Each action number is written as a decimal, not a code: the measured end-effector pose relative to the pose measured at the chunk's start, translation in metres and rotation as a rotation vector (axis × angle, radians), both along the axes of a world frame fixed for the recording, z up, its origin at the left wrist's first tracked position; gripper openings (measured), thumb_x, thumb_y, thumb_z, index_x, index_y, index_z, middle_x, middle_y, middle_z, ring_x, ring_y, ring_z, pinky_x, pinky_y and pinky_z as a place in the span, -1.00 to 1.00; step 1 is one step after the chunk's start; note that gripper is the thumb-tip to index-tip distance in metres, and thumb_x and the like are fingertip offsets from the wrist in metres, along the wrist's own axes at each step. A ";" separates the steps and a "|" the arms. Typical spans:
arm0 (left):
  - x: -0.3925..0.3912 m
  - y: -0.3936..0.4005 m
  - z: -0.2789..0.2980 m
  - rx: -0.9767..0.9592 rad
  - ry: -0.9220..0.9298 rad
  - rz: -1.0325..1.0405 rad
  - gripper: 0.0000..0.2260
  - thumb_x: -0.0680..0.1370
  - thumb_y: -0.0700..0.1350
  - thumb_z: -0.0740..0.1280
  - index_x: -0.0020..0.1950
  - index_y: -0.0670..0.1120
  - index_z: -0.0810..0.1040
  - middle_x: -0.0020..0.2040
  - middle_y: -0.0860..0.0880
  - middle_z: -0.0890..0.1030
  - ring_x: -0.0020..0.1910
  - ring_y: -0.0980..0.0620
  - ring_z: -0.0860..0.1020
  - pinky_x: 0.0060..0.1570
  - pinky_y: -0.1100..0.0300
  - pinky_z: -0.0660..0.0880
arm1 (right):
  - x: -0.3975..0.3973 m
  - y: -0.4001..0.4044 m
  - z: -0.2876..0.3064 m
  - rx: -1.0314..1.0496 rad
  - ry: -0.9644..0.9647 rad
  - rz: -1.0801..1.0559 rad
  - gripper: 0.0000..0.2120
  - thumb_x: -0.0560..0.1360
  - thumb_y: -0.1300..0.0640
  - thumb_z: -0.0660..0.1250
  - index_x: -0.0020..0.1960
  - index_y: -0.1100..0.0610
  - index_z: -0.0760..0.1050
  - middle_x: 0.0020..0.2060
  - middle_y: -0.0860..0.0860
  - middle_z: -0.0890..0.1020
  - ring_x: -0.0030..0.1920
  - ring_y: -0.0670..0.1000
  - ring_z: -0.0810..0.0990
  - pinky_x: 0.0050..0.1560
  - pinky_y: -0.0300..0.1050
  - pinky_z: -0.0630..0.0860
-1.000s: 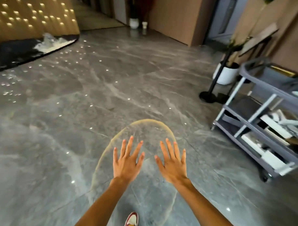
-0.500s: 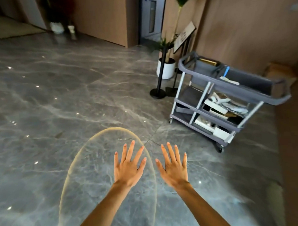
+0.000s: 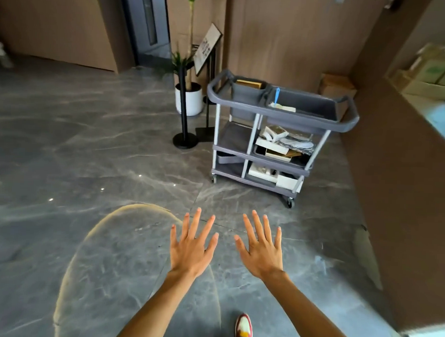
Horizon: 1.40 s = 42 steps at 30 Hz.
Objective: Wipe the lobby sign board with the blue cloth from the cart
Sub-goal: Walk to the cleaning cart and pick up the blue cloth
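A grey three-shelf cart point(image 3: 281, 112) stands on the marble floor ahead and to the right. Its top tray holds a blue-handled tool point(image 3: 277, 96) and a pale folded item; no blue cloth shows. Behind the cart's left end, the tilted sign board point(image 3: 207, 48) sits on a black stand. My left hand point(image 3: 191, 245) and my right hand point(image 3: 260, 246) are held out side by side over the floor, fingers spread, holding nothing, well short of the cart.
A black post with a round base point(image 3: 183, 141) and a white plant pot point(image 3: 189, 99) stand left of the cart. A brown counter wall point(image 3: 397, 199) runs along the right. Boxes fill the cart's lower shelves. My shoe point(image 3: 244, 328) shows below.
The view has swung right, bringing the cart and sign board nearer the centre. Both hands stay spread and empty in front of me.
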<state>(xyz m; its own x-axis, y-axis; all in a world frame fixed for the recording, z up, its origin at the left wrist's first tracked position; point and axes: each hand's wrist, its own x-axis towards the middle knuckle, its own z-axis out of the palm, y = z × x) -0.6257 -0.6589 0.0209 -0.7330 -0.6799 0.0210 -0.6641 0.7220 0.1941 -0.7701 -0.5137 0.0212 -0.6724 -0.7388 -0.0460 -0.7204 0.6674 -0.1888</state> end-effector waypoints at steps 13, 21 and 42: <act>-0.181 -0.033 0.002 0.002 -0.012 -0.138 -0.49 0.64 0.31 -0.16 0.58 0.33 -0.17 0.60 0.12 -0.33 0.61 -0.02 -0.23 0.51 -0.21 -0.18 | -0.160 -0.014 -0.003 -0.017 -0.017 -0.151 -0.34 0.59 -0.39 -0.25 0.59 -0.20 -0.36 0.60 -0.12 -0.34 0.59 0.03 -0.38 0.56 0.27 -0.35; -0.298 -0.045 0.009 -0.020 0.010 -0.154 -0.49 0.63 0.31 -0.18 0.59 0.32 -0.14 0.63 0.12 -0.26 0.62 -0.02 -0.16 0.53 -0.21 -0.13 | -0.271 -0.019 0.005 -0.003 -0.002 -0.166 -0.35 0.60 -0.38 -0.25 0.59 -0.20 -0.36 0.60 -0.12 -0.34 0.59 0.04 -0.38 0.56 0.27 -0.34; -0.512 -0.108 -0.007 -0.025 0.021 -0.266 -0.48 0.61 0.33 -0.24 0.58 0.33 -0.14 0.62 0.12 -0.24 0.62 -0.02 -0.16 0.52 -0.20 -0.15 | -0.470 -0.069 -0.010 0.005 -0.005 -0.281 -0.34 0.58 -0.41 -0.29 0.57 -0.21 -0.41 0.61 -0.10 -0.30 0.59 0.03 -0.39 0.57 0.31 -0.28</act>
